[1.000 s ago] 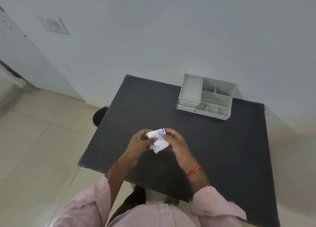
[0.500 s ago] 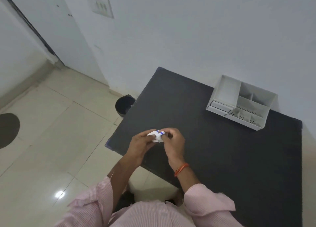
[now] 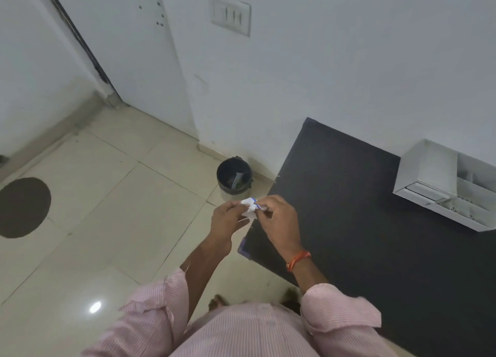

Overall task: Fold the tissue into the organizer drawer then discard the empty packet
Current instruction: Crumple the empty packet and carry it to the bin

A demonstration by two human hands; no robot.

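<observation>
A crumpled white packet with blue print (image 3: pixel 251 207) is pinched between my left hand (image 3: pixel 228 221) and my right hand (image 3: pixel 279 222), at the left edge of the black table (image 3: pixel 349 222). The white organizer (image 3: pixel 429 174) stands at the table's far right, against the wall, its low drawer shut. A small dark waste bin (image 3: pixel 234 178) stands on the floor just beyond my hands, beside the table's left edge, with some rubbish inside. No loose tissue is in sight.
Cream floor tiles (image 3: pixel 107 209) spread to the left, with a dark round patch (image 3: pixel 22 206) at the far left. A white wall with a switch plate (image 3: pixel 230 15) rises behind the bin, beside a door frame (image 3: pixel 77 34).
My view has swung left, so the bin and floor have come into sight and the organizer has slid to the right edge. My hands have carried the packet leftwards to the table's edge.
</observation>
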